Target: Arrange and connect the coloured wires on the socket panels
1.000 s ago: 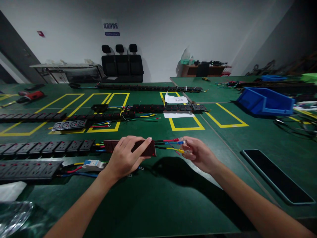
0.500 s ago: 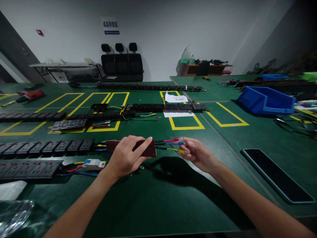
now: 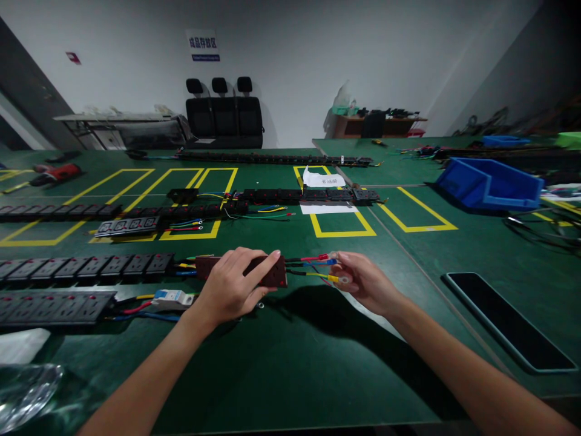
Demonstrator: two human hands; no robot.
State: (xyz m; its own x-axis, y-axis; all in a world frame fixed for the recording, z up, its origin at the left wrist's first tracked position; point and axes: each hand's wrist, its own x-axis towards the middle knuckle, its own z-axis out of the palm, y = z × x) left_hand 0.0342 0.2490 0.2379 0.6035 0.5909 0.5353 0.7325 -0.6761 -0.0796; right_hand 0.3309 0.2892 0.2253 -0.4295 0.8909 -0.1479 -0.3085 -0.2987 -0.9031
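My left hand (image 3: 229,287) is wrapped over a dark red socket module (image 3: 276,272), thumb along its near side and fingers across its top. Red, blue and yellow-green wires (image 3: 313,263) come out of its right end, each tipped with a crimped ring terminal. My right hand (image 3: 365,281) pinches the ends of the red and blue wires. The yellow terminal (image 3: 336,279) sits just below, its ring showing beside the fingers; whether they touch it I cannot tell. On the module's left, more wires lead to a row of black sockets (image 3: 95,269).
A second black socket strip (image 3: 59,307) with a white-grey breaker (image 3: 172,300) lies nearer me. A phone (image 3: 503,321) rests at right, below a blue bin (image 3: 488,184). Farther back are more socket strips (image 3: 272,197), a white paper (image 3: 323,178) and a red power tool (image 3: 57,175).
My right hand's fingers have shifted slightly on the wire ends, and the yellow wire's ring now shows more clearly. My left hand and the socket module have hardly moved.
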